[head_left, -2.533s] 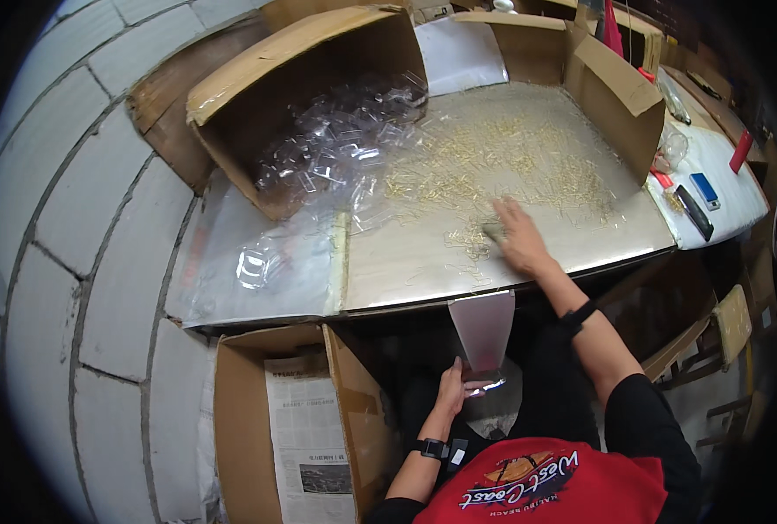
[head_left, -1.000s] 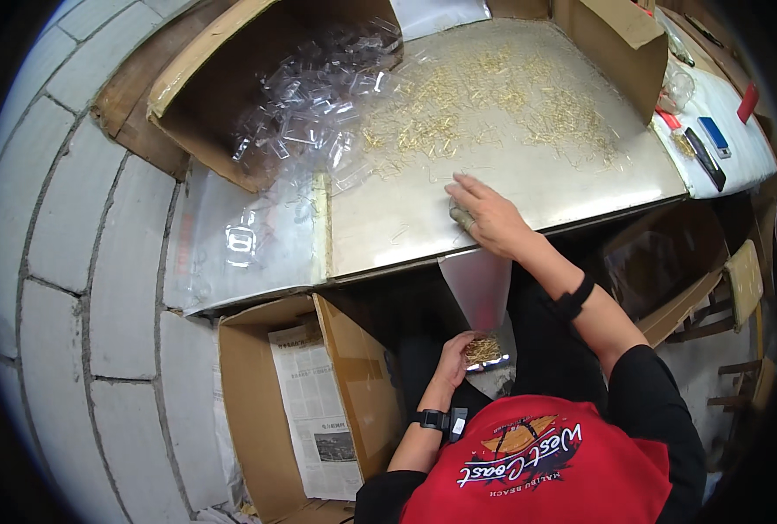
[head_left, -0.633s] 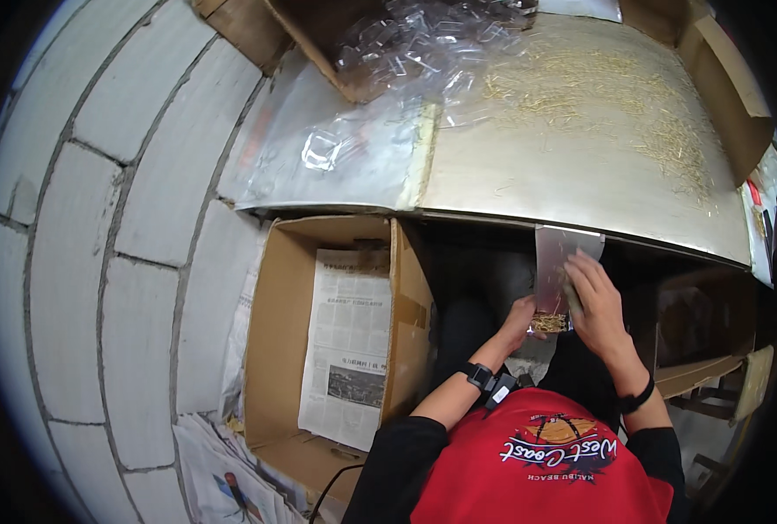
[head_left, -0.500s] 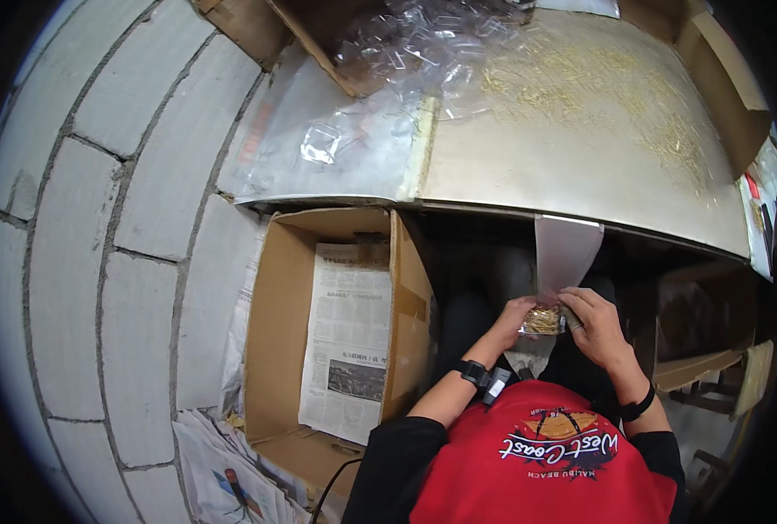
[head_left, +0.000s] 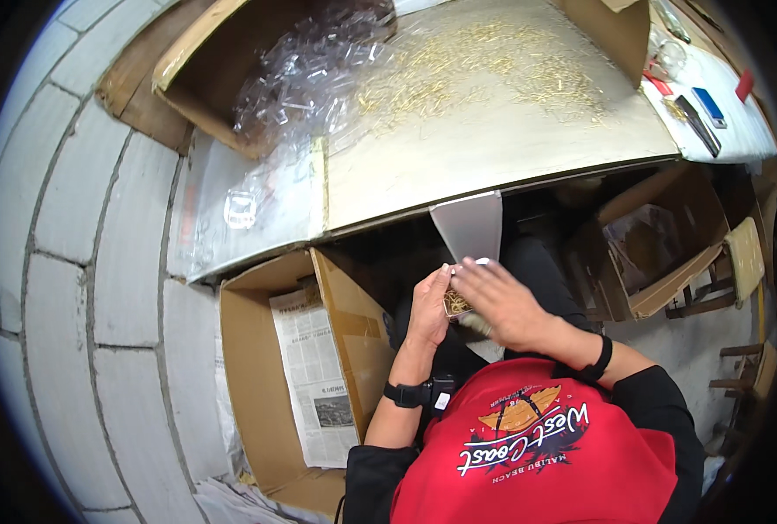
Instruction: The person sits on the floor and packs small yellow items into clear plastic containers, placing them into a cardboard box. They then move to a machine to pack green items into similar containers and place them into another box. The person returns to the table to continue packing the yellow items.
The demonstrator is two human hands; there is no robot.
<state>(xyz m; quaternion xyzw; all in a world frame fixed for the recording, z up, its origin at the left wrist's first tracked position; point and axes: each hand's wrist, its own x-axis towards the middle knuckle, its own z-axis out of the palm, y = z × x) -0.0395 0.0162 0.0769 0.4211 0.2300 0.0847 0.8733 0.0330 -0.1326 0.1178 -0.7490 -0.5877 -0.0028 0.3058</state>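
Observation:
My left hand (head_left: 429, 306) is closed around the side of a small clear plastic box (head_left: 455, 304), held above my lap below the table edge. Thin gold-coloured pieces show inside it. Over its top lies my right hand (head_left: 511, 307), fingers stretched out and slightly blurred, covering most of the box; whether the lid is closed is hidden. Just beyond my fingers, a pale translucent chute (head_left: 471, 227) slopes down from the table edge.
Many thin gold pieces (head_left: 484, 65) are scattered on the table (head_left: 493, 148). Clear plastic boxes (head_left: 305, 79) spill from a tipped carton at the back left. A newspaper-lined cardboard box (head_left: 349, 341) stands at my left. A stapler (head_left: 698, 127) lies far right, above another carton (head_left: 637, 262).
My view has swung right. My right hand has moved from the box's right side to lie across its top, while the left keeps its hold.

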